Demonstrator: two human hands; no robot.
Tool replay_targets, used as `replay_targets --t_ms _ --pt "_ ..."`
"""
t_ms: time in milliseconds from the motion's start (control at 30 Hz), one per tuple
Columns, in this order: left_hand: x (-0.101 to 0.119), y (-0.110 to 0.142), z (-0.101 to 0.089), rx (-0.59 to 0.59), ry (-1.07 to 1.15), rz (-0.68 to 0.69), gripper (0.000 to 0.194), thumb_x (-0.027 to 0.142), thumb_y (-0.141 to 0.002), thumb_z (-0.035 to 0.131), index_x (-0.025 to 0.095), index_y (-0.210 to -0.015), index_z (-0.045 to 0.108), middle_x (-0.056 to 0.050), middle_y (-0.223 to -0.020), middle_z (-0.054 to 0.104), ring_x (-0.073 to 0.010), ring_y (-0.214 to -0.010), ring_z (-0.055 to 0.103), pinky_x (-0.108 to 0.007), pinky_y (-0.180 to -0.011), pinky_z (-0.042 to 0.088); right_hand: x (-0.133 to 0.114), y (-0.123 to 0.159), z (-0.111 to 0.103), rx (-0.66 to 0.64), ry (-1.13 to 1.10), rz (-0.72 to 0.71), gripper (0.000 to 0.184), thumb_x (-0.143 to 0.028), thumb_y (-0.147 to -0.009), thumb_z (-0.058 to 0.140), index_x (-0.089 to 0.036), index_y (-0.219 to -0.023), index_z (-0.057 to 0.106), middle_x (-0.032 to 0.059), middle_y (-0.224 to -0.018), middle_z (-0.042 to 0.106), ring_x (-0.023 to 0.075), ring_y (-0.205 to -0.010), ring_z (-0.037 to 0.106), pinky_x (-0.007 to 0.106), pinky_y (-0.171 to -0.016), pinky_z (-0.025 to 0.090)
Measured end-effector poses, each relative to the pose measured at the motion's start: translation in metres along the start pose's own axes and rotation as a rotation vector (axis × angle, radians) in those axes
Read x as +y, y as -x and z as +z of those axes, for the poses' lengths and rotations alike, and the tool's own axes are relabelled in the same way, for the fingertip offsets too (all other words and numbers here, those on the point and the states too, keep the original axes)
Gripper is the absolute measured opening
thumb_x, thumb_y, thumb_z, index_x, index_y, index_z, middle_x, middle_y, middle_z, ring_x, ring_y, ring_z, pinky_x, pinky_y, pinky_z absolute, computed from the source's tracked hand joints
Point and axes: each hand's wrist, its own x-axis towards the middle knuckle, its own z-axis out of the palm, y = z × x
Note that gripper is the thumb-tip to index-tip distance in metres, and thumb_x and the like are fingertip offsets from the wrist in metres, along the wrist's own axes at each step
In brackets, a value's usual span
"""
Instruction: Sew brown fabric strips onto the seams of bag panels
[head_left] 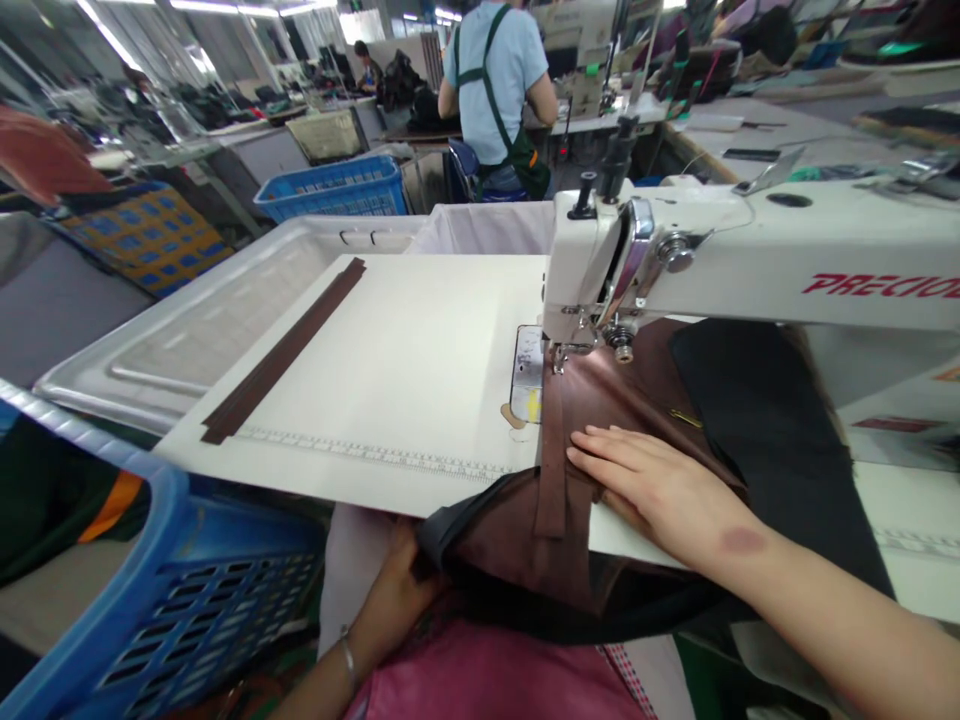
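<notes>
Flat and spread, right hand [656,490] presses on brown fabric [619,395], fingers extended and lying beside a narrow brown strip [552,455]. Left hand [411,572] low at the near edge, by the dark rim of the bunched cloth; fingertips hidden, so cannot tell whether they pinch it. Strip lies lengthwise on the fabric, its far end at the presser foot [558,362] of the sewing machine [589,265]. Black material [757,430] spreads to the right; folds sag over the front of the tabletop [420,350].

Risks, as judged: weight of that overhang could drag the work and skew strip against fabric; uneven pressure from the right palm could raise a pucker; a loose fold could creep under the foot. Fingers are near enough to warrant care. Farther left, more brown strips [289,345] lie beyond a printed scale [375,455], well apart from the foot.
</notes>
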Motion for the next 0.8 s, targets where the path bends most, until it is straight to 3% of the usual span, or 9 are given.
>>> replay_targets --t_ms 100,200,300,367,400,500,600,733,800 --pt "0.03 -0.015 -0.022 -0.142 0.204 -0.13 0.027 0.035 -0.089 0.05 0.015 -0.103 0.064 -0.006 -0.105 0.07 -0.0244 -0.098 0.065 -0.037 -0.092 0.052 -0.002 0.005 0.002 -0.023 0.01 0.017 0.043 -0.009 -0.091 0.049 -0.018 -0.133 0.055 0.0083 -0.137 0.055 0.0215 -0.129 0.048 0.045 -0.107 0.044" --pt "0.066 -0.026 -0.095 -0.293 0.044 -0.17 0.033 0.043 -0.092 0.049 0.015 -0.09 0.065 -0.001 -0.085 0.071 -0.0193 -0.079 0.064 -0.028 -0.075 0.053 -0.004 0.011 0.004 -0.018 0.003 0.048 0.047 -0.008 -0.09 0.049 -0.018 -0.136 0.051 0.0077 -0.139 0.054 0.0201 -0.13 0.047 0.043 -0.108 0.043" --pt "0.097 -0.071 -0.177 -0.347 -0.353 0.092 0.034 0.037 -0.095 0.041 0.016 -0.107 0.066 0.002 -0.104 0.069 -0.016 -0.097 0.061 -0.025 -0.091 0.045 -0.01 0.011 0.007 0.005 -0.017 0.072 0.046 -0.009 -0.092 0.047 -0.016 -0.137 0.05 0.0086 -0.139 0.054 0.02 -0.13 0.047 0.04 -0.107 0.044" --pt "0.112 -0.123 -0.207 -0.363 -0.703 0.264 0.037 0.029 -0.095 0.034 0.014 -0.102 0.068 0.002 -0.093 0.069 -0.0122 -0.085 0.06 -0.022 -0.084 0.045 -0.016 0.006 0.01 0.041 -0.05 0.091 0.043 -0.008 -0.091 0.046 -0.015 -0.133 0.054 0.0098 -0.136 0.056 0.0214 -0.128 0.049 0.04 -0.105 0.045" --pt "0.118 -0.152 -0.212 -0.358 -0.764 0.282 0.028 0.028 -0.09 0.046 0.014 -0.089 0.07 0.001 -0.08 0.069 -0.0118 -0.073 0.058 -0.021 -0.074 0.046 -0.018 0.003 0.012 0.059 -0.075 0.11 0.041 -0.008 -0.09 0.046 -0.015 -0.129 0.057 0.0103 -0.133 0.058 0.0223 -0.125 0.051 0.04 -0.104 0.046" --pt "0.139 -0.231 -0.196 -0.24 -0.84 0.363 0.012 0.021 -0.08 0.06 0.014 -0.071 0.065 -0.006 -0.081 0.066 -0.0179 -0.082 0.058 -0.026 -0.075 0.045 -0.025 -0.009 0.014 0.116 -0.189 0.243 0.039 -0.012 -0.087 0.05 -0.017 -0.125 0.057 0.0112 -0.12 0.063 0.0241 -0.111 0.058 0.045 -0.098 0.049" --pt "0.168 -0.269 -0.16 -0.12 -0.857 0.456 0.011 0.017 -0.084 0.055 0.014 -0.088 0.065 -0.012 -0.102 0.063 -0.0224 -0.095 0.059 -0.032 -0.082 0.045 -0.028 -0.018 0.012 0.153 -0.254 0.361 0.055 -0.011 -0.08 0.054 -0.018 -0.135 0.047 0.012 -0.114 0.06 0.0268 -0.105 0.056 0.049 -0.093 0.05" --pt "0.2 -0.244 -0.117 -0.076 -0.798 0.561 0.029 0.027 -0.094 0.048 0.016 -0.119 0.054 -0.009 -0.104 0.064 -0.0211 -0.099 0.061 -0.034 -0.089 0.045 -0.031 -0.022 0.006 0.068 -0.224 0.324 0.059 -0.006 -0.076 0.055 -0.022 -0.133 0.051 0.0106 -0.111 0.056 0.0268 -0.1 0.051 0.046 -0.087 0.051" --pt "0.205 -0.216 -0.1 -0.148 -0.684 0.747 0.037 0.04 -0.097 0.044 0.016 -0.124 0.052 -0.01 -0.116 0.062 -0.0216 -0.111 0.056 -0.036 -0.099 0.042 -0.033 -0.022 0.006 0.017 -0.183 0.314 0.057 -0.006 -0.075 0.059 -0.021 -0.13 0.055 0.0105 -0.108 0.054 0.0271 -0.098 0.048 0.044 -0.085 0.05"
